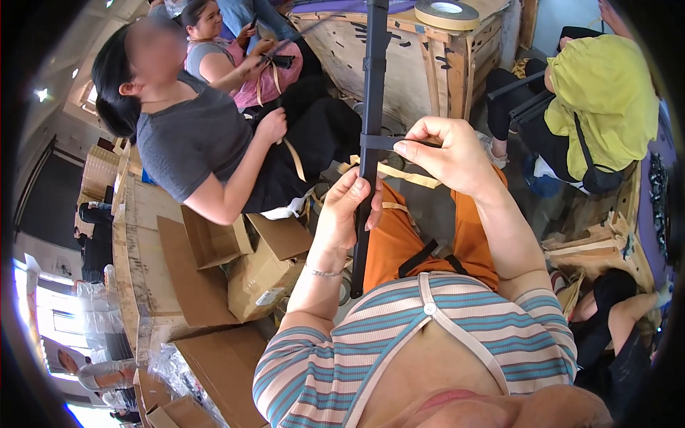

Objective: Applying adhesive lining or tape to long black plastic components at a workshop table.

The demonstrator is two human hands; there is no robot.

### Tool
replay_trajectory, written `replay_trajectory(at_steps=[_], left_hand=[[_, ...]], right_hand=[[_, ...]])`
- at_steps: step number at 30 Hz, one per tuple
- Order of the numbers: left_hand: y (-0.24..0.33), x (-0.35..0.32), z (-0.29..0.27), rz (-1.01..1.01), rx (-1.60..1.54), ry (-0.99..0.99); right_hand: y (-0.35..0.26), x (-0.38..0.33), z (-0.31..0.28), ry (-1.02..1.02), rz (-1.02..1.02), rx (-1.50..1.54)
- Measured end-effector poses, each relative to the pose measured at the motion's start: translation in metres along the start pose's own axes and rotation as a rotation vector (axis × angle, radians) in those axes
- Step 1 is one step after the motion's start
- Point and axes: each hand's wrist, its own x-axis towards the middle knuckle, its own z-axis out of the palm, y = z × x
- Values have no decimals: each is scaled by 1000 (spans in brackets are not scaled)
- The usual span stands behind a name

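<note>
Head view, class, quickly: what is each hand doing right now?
Left hand: closed around the black rod.
Right hand: pinching a black strap at the rod.

The top of the long black rod (pixel 371 107) is cut off by the upper edge of the view, and its lower end is lost behind the striped shirt (pixel 428 335). A stretch of the rod is covered by the left hand (pixel 342 210), whose palm side cannot be seen. The far end of the thin black strip (pixel 389 142) is hidden under the fingers of the right hand (pixel 449 153), so how it is pinched cannot be told. The tape roll (pixel 447 13) on the wooden crate (pixel 421 68) is clipped by the frame's top. The person in yellow (pixel 606 100) is partly cut off by the dark fisheye rim.
</note>
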Motion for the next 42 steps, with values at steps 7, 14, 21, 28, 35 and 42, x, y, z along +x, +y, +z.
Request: replay_trajectory(at_steps=[7, 14, 21, 28, 35, 42], left_hand=[[4, 1, -1, 31, 52, -8], [0, 2, -2, 68, -25, -53], [-2, 7, -4, 42, 143, 120], [4, 4, -1, 97, 68, 109], [18, -6, -21, 36, -174, -83], [18, -7, -25, -2, -253, -193]], right_hand=[[3, 1, -3, 23, -74, -40], [-4, 1, 2, 10, 44, 157], [11, 2, 2, 58, 21, 67], [-1, -8, 0, 60, -32, 12], [-3, -14, -1, 58, -75, 5], [-3, -12, 2, 32, -58, 21]])
